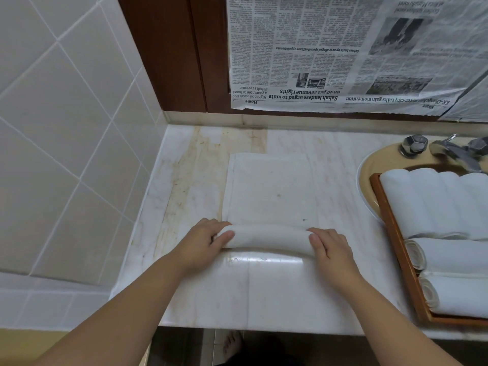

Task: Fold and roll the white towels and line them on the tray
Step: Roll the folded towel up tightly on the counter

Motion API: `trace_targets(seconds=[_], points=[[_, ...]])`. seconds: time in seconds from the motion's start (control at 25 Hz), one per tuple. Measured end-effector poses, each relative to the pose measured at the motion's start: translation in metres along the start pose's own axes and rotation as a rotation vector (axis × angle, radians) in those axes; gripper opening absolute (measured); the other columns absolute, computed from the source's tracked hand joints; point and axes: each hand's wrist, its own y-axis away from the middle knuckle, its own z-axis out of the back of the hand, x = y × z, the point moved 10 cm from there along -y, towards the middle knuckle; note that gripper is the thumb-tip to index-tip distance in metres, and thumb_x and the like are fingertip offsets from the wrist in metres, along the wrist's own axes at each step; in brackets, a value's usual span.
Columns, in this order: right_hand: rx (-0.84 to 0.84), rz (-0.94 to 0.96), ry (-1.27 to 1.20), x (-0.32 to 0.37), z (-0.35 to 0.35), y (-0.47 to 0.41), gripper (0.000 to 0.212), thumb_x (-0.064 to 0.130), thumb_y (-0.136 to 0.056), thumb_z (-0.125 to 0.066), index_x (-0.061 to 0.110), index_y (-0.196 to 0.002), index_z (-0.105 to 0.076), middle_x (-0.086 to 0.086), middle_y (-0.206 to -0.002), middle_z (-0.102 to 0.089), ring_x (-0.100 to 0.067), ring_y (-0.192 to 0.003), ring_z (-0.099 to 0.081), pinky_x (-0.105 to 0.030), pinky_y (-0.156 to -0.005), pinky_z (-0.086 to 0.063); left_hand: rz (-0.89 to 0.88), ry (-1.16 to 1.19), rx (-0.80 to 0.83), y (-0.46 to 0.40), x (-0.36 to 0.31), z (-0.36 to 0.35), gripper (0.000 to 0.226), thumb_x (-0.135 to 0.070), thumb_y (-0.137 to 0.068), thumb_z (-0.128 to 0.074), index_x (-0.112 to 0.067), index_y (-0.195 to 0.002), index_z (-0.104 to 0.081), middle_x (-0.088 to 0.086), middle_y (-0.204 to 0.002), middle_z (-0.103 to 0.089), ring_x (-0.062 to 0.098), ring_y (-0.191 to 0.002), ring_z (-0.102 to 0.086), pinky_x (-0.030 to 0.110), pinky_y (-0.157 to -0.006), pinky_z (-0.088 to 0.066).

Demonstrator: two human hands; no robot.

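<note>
A folded white towel (269, 191) lies flat on the marble counter (264, 294), its near end rolled into a tube (266, 237). My left hand (208, 240) grips the tube's left end, thumb over the top. My right hand (331, 248) grips the tube's right end the same way. At the right, a wooden tray (396, 239) rests over the sink and holds several rolled white towels (449, 254), some lying across the back, others side on at the front.
A beige sink (369, 167) with chrome taps (414, 146) sits at the far right under the tray. Newspaper (330, 51) covers the wall behind. White tiles (66, 128) form the left wall. The counter's front edge runs close to me.
</note>
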Motion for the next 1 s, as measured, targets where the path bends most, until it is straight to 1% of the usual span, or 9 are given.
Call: trace_targets(seconds=[0.12,0.2,0.28,0.36,0.48,0.6,0.72,0.8,1.0], points=[[0.088,-0.045,0.03,-0.003,0.001,-0.012,0.034,0.047,-0.109,-0.027,0.037,-0.114,-0.059,0.012,-0.104,-0.053,-0.021,-0.107,-0.044,-0.04,-0.096,-0.04,0.054,0.128,0.091,-0.009,0.001,-0.008,0.047,-0.047,-0.11,-0.041,-0.025,-0.068,-0.041,-0.006,-0.064,-0.04,0.011,-0.064,-0.036,0.031,-0.068,-0.036],[0.11,-0.049,0.021,-0.003,0.003,-0.016,0.032,0.048,-0.109,-0.027,0.036,-0.102,-0.056,0.01,-0.103,-0.05,-0.02,-0.107,-0.043,-0.039,-0.095,-0.041,0.099,0.117,0.119,-0.014,0.003,-0.009,0.042,-0.049,-0.108,-0.045,-0.041,-0.066,-0.048,-0.017,-0.063,-0.045,0.008,-0.072,-0.039,0.028,-0.072,-0.036],[0.086,-0.069,-0.078,-0.002,0.008,-0.022,0.022,0.046,-0.108,-0.036,0.038,-0.101,-0.056,0.01,-0.107,-0.044,-0.016,-0.11,-0.04,-0.035,-0.094,-0.038,0.185,0.099,0.046,-0.017,0.014,-0.001,0.009,-0.055,-0.1,-0.057,-0.053,-0.091,-0.057,-0.021,-0.086,-0.056,0.009,-0.094,-0.047,0.03,-0.085,-0.042],[-0.01,-0.002,-0.115,0.006,0.017,-0.03,0.007,0.038,-0.105,-0.05,0.038,-0.106,-0.057,0.009,-0.108,-0.044,-0.014,-0.107,-0.042,-0.035,-0.092,-0.039,0.213,0.098,-0.103,-0.017,0.017,0.013,0.023,-0.052,-0.093,-0.069,-0.045,-0.111,-0.056,-0.014,-0.102,-0.055,0.007,-0.104,-0.046,0.028,-0.09,-0.044],[-0.246,0.304,0.106,0.031,0.03,-0.021,0.012,0.027,-0.101,-0.057,0.024,-0.096,-0.067,0.006,-0.093,-0.055,-0.021,-0.086,-0.05,-0.045,-0.076,-0.05,-0.067,-0.11,-0.321,-0.01,-0.018,0.024,0.014,-0.041,-0.097,-0.065,-0.028,-0.098,-0.073,-0.012,-0.099,-0.057,0.011,-0.096,-0.046,0.032,-0.086,-0.05],[-0.384,0.419,0.199,0.029,0.029,0.005,0.035,0.041,-0.101,-0.052,0.016,-0.099,-0.076,0.002,-0.094,-0.065,-0.027,-0.086,-0.058,-0.045,-0.07,-0.052,-0.201,-0.261,-0.405,0.017,-0.028,0.005,0.032,-0.044,-0.098,-0.064,-0.016,-0.107,-0.076,-0.007,-0.11,-0.066,0.014,-0.098,-0.057,0.032,-0.085,-0.055],[-0.33,0.424,0.229,0.018,0.02,0.017,0.046,0.048,-0.095,-0.058,0.016,-0.125,-0.073,0.0,-0.119,-0.067,-0.023,-0.106,-0.059,-0.04,-0.083,-0.051,-0.166,-0.272,-0.338,0.023,-0.017,-0.007,0.049,-0.052,-0.095,-0.067,-0.016,-0.128,-0.069,-0.008,-0.128,-0.063,0.014,-0.107,-0.057,0.022,-0.092,-0.048],[-0.23,0.337,0.204,0.012,0.016,0.006,0.048,0.049,-0.1,-0.047,0.024,-0.136,-0.066,0.005,-0.128,-0.059,-0.021,-0.108,-0.055,-0.039,-0.089,-0.047,-0.09,-0.228,-0.258,0.011,-0.009,-0.006,0.047,-0.056,-0.1,-0.057,-0.023,-0.132,-0.065,-0.015,-0.127,-0.061,0.011,-0.104,-0.054,0.021,-0.092,-0.046],[-0.045,0.132,0.11,0.008,0.009,-0.033,0.052,0.05,-0.105,-0.018,0.033,-0.127,-0.062,0.012,-0.118,-0.052,-0.014,-0.107,-0.049,-0.037,-0.092,-0.039,0.085,-0.069,-0.146,-0.019,0.005,-0.003,0.038,-0.049,-0.107,-0.04,-0.031,-0.13,-0.064,-0.018,-0.114,-0.06,0.011,-0.103,-0.048,0.028,-0.092,-0.041]])
